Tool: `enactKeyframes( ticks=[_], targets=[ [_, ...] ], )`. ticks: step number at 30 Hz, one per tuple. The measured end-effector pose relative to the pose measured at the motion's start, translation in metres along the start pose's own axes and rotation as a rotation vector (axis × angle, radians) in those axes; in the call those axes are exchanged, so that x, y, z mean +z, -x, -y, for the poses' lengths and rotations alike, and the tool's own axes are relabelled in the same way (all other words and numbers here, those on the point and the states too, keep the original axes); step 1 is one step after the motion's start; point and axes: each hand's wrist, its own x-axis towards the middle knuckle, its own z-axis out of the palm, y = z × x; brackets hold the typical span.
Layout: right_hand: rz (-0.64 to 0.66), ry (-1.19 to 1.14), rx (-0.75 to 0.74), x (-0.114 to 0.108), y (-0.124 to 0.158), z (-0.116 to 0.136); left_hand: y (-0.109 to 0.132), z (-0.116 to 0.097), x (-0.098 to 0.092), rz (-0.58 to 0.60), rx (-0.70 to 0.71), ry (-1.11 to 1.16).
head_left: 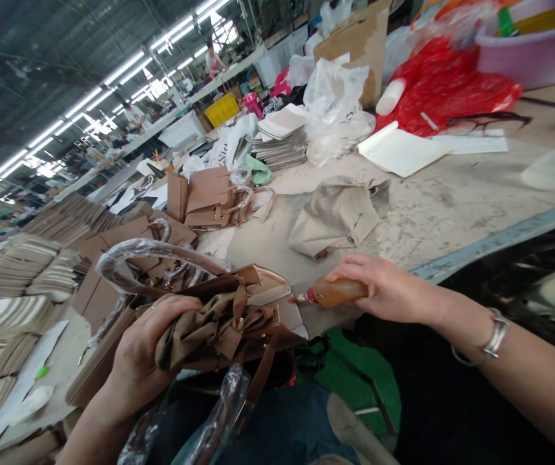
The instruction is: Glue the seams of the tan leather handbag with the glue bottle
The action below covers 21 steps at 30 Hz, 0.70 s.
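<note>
My left hand [146,352] is closed around a bunched olive cloth [194,329] and presses it against a tan leather handbag [258,303] at the table's near edge. The bag's handle [146,255] is wrapped in clear plastic and arches above it. My right hand [384,287] grips a small amber glue bottle [335,292]. Its red nozzle [301,299] points at the bag's right side, touching or almost touching it. A metal bracelet [493,339] sits on my right wrist.
Another tan handbag [209,197] stands further back, with a crumpled grey cloth [335,213] beside it. Stacks of cut pieces [282,139] and leather panels [39,258] fill the left. Plastic bags [335,103], a red bag [446,84], eyeglasses [488,121] and white sheets [403,152] lie right. A person stands far back.
</note>
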Motion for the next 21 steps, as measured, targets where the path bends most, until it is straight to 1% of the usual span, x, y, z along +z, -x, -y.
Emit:
enactKeyframes(
  ticks=[3,8,11,14,17,21],
  targets=[
    [-0.020,0.011,0.019,0.000,-0.002,-0.003,0.000,0.001,0.001,0.006,0.006,0.002],
    [0.010,-0.004,0.016,-0.006,0.000,-0.005,0.002,0.004,0.001,0.024,0.021,0.006],
    [-0.045,-0.004,-0.002,-0.005,-0.002,-0.006,0.003,0.002,0.000,0.034,0.042,0.018],
    [-0.081,-0.016,0.001,0.000,-0.010,-0.007,0.004,-0.001,0.002,0.018,0.012,0.013],
    [-0.026,-0.015,0.044,0.002,-0.014,-0.009,0.005,-0.004,0.004,0.013,-0.013,0.006],
    [0.045,-0.025,0.083,-0.001,-0.004,-0.012,0.005,-0.005,0.004,0.011,0.013,0.014]
  ],
)
